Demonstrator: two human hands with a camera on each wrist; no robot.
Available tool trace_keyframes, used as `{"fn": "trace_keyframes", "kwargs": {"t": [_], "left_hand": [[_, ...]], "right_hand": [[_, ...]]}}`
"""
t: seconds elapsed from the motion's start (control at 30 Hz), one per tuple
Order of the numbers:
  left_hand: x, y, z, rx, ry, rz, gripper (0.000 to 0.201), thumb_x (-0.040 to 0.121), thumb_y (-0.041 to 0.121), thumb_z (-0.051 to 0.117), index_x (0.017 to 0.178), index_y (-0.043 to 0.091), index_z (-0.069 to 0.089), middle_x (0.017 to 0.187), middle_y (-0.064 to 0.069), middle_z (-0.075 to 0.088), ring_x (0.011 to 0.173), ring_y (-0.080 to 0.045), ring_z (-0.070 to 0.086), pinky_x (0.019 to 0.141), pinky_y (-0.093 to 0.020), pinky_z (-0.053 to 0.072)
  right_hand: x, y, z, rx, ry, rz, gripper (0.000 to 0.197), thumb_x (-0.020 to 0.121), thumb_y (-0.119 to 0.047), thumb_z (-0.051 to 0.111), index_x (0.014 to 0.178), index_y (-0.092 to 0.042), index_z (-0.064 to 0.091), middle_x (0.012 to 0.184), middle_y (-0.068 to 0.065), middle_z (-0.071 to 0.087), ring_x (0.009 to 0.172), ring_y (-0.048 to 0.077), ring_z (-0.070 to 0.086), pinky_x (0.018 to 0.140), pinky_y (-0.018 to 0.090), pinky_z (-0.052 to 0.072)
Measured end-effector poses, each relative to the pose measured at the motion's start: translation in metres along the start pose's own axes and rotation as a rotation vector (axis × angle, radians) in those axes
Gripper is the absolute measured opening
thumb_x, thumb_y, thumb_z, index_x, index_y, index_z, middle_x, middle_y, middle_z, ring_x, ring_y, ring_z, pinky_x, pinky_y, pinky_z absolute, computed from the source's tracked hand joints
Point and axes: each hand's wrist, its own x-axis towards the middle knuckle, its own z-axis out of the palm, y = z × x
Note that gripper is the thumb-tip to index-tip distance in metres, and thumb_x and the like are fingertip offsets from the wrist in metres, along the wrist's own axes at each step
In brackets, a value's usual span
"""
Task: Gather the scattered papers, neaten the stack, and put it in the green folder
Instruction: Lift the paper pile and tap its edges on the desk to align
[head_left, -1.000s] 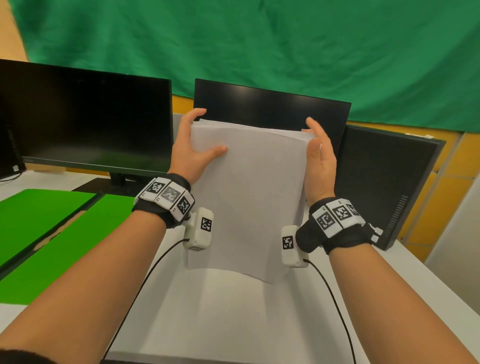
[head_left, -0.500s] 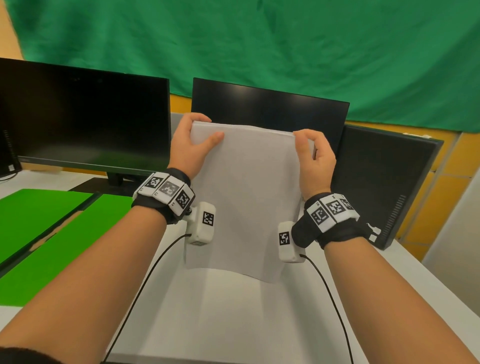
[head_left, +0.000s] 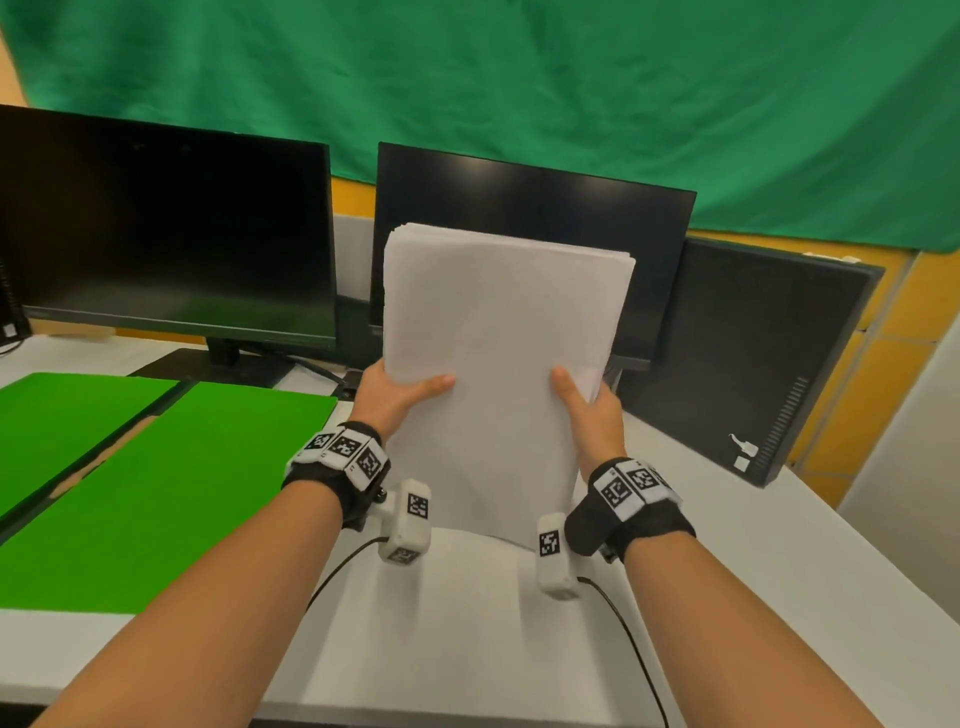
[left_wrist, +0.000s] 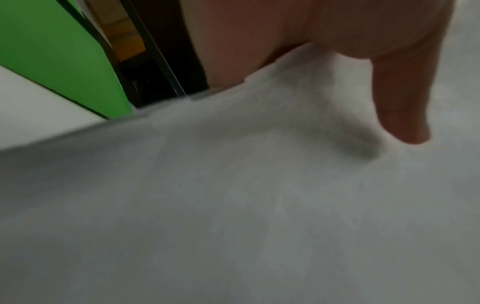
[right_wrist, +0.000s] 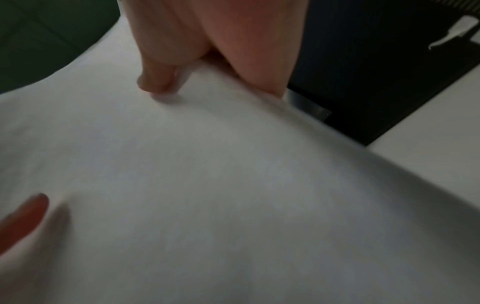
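Change since a second ago: both hands slid down from the top corners of the paper stack (head_left: 498, 374) to its mid-height side edges; top edge now bare, sheets slightly fanned there.
Left grip: left hand (head_left: 387, 397) pinching the stack's left edge, thumb flat across the front face, fingers hidden behind.
Left wrist view: same thumb (left_wrist: 400, 107) pressed into the sheet, paper dimpled under it.
Right grip: right hand (head_left: 592, 410) pinching the right edge, thumb on the front, fingers behind.
Right wrist view: thumb tip (right_wrist: 155, 80) on the paper; nothing more readable.
Stack pose: upright, long axis vertical, leaning slightly away, lower edge on or just above the white bench (head_left: 467, 623); contact itself hidden by the wrist cameras.
Key relation: green folder (head_left: 171, 493) lying open and flat, left of both grips, nearer the left hand, well apart from the stack.
Likely next: probably tip the stack flat and carry leftward, left hand leading.
Risk: loose top sheets could splay during the tilt.
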Motion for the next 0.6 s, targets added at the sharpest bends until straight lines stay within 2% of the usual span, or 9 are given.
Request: {"fn": "trace_keyframes", "kwargs": {"t": [0.07, 0.13, 0.2, 0.27, 0.37, 0.43, 0.47, 0.5, 0.6], "left_hand": [[0.004, 0.003, 0.004, -0.035, 0.033, 0.037, 0.047, 0.063, 0.01, 0.084, 0.105, 0.014, 0.064, 0.097, -0.002, 0.068, 0.096, -0.026, 0.065, 0.09, -0.043, 0.054], [0.007, 0.005, 0.005, -0.053, 0.062, 0.067, 0.044, 0.067, 0.006, 0.081, 0.107, 0.012, 0.064, 0.099, -0.003, 0.069, 0.094, -0.025, 0.065, 0.087, -0.04, 0.054], [0.007, -0.006, 0.002, -0.038, 0.073, 0.028, 0.043, 0.066, 0.006, 0.082, 0.104, 0.013, 0.065, 0.097, -0.001, 0.069, 0.093, -0.024, 0.065, 0.089, -0.041, 0.054], [0.003, -0.022, -0.006, -0.006, 0.047, -0.071, 0.047, 0.061, 0.01, 0.085, 0.103, 0.012, 0.066, 0.1, -0.005, 0.07, 0.094, -0.025, 0.066, 0.094, -0.044, 0.052], [-0.003, -0.03, -0.015, 0.088, -0.031, -0.148, 0.074, 0.048, 0.026, 0.091, 0.113, 0.006, 0.064, 0.117, -0.015, 0.069, 0.101, -0.027, 0.066, 0.098, -0.045, 0.05], [0.0, -0.018, -0.018, 0.137, -0.009, -0.085, 0.062, 0.064, 0.011, 0.084, 0.12, 0.005, 0.057, 0.126, -0.019, 0.063, 0.107, -0.029, 0.063, 0.095, -0.042, 0.051], [0.003, -0.009, -0.02, 0.148, 0.019, -0.021, 0.065, 0.067, 0.007, 0.082, 0.123, 0.008, 0.049, 0.131, -0.02, 0.058, 0.112, -0.029, 0.06, 0.095, -0.042, 0.05], [0.007, 0.002, -0.024, 0.168, 0.064, 0.072, 0.076, 0.066, 0.007, 0.083, 0.129, 0.011, 0.041, 0.137, -0.019, 0.051, 0.119, -0.029, 0.055, 0.099, -0.043, 0.048], [0.013, 0.046, -0.032, 0.375, 0.225, 0.341, 0.114, 0.059, 0.02, 0.088, 0.149, 0.019, 0.017, 0.153, -0.01, 0.025, 0.14, -0.025, 0.029, 0.115, -0.041, 0.029]], "right_hand": [[0.004, -0.006, 0.001, 0.029, 0.025, -0.041, 0.026, 0.087, -0.03, 0.061, 0.11, -0.019, 0.056, 0.098, -0.002, 0.065, 0.082, 0.006, 0.062, 0.064, 0.013, 0.054], [0.006, -0.007, -0.001, 0.044, 0.019, -0.061, 0.027, 0.088, -0.029, 0.061, 0.112, -0.02, 0.055, 0.094, -0.009, 0.064, 0.081, 0.002, 0.061, 0.06, 0.01, 0.053], [0.003, 0.003, -0.003, -0.014, -0.017, -0.027, 0.027, 0.087, -0.028, 0.062, 0.112, -0.02, 0.054, 0.102, -0.002, 0.066, 0.085, 0.007, 0.063, 0.069, 0.017, 0.054], [-0.002, 0.018, -0.007, -0.085, -0.065, 0.042, 0.029, 0.086, -0.024, 0.063, 0.114, -0.018, 0.055, 0.114, 0.008, 0.065, 0.095, 0.02, 0.065, 0.085, 0.032, 0.054], [-0.004, 0.021, -0.011, -0.14, -0.108, 0.064, 0.034, 0.086, -0.018, 0.065, 0.118, -0.013, 0.056, 0.117, 0.01, 0.064, 0.105, 0.027, 0.063, 0.095, 0.039, 0.051], [0.003, 0.007, -0.012, -0.216, -0.105, -0.015, 0.04, 0.086, -0.017, 0.065, 0.123, -0.007, 0.055, 0.118, 0.009, 0.063, 0.101, 0.024, 0.062, 0.086, 0.025, 0.056], [0.007, -0.003, -0.013, -0.284, -0.093, -0.081, 0.042, 0.086, -0.016, 0.064, 0.125, -0.005, 0.054, 0.116, 0.006, 0.062, 0.099, 0.021, 0.06, 0.077, 0.015, 0.055], [0.01, -0.016, -0.014, -0.365, -0.084, -0.156, 0.042, 0.087, -0.015, 0.063, 0.126, -0.004, 0.053, 0.114, 0.004, 0.061, 0.098, 0.018, 0.058, 0.073, 0.012, 0.052], [0.017, -0.051, -0.018, -0.651, -0.159, -0.324, 0.032, 0.089, -0.019, 0.06, 0.119, -0.009, 0.057, 0.109, 0.007, 0.064, 0.096, 0.019, 0.058, 0.084, 0.03, 0.048]]}}
